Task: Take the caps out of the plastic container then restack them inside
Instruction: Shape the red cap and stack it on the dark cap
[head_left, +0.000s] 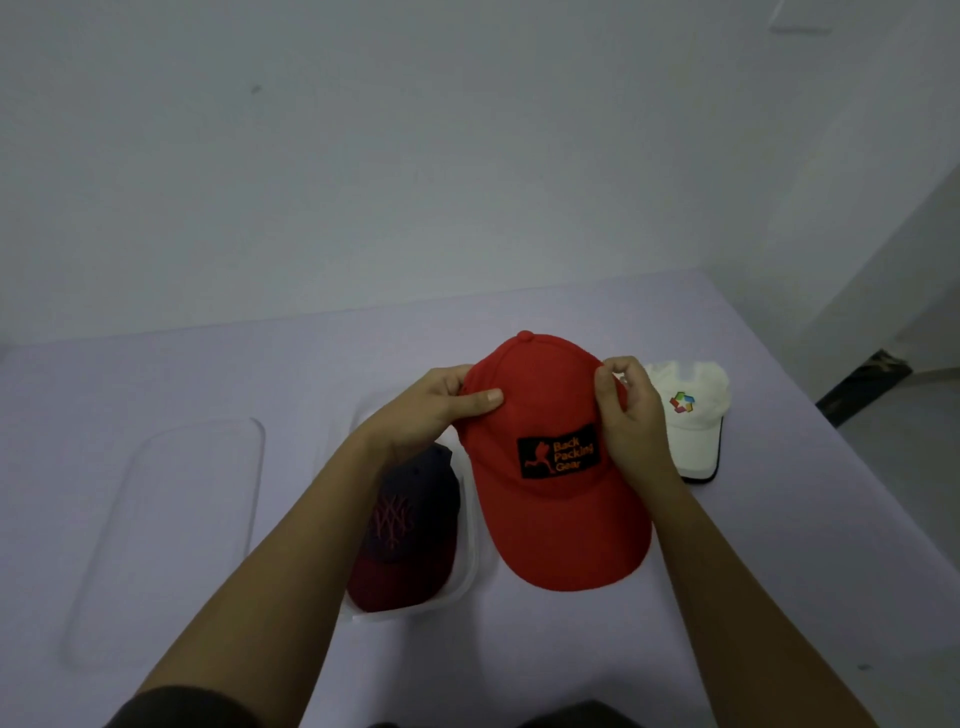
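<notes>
Now your left hand (441, 400) and right hand (631, 415) have fingers clamped on the red cap (561, 519), the container (415, 610) beneath your left fingers.

The held red cap (561, 499) is filling the middle of the worktop (779, 571), with the container (415, 612) and its dark cap (410, 525) crowding its left and a white cap (696, 421) its right. A lid (171, 530) is lying by the left edge; open room is running along the far edge.

A plain, bare indoor room: blank white walls (363, 156) meet a wide lavender cloth-covered surface (156, 374), grey floor (909, 415) beside it.
</notes>
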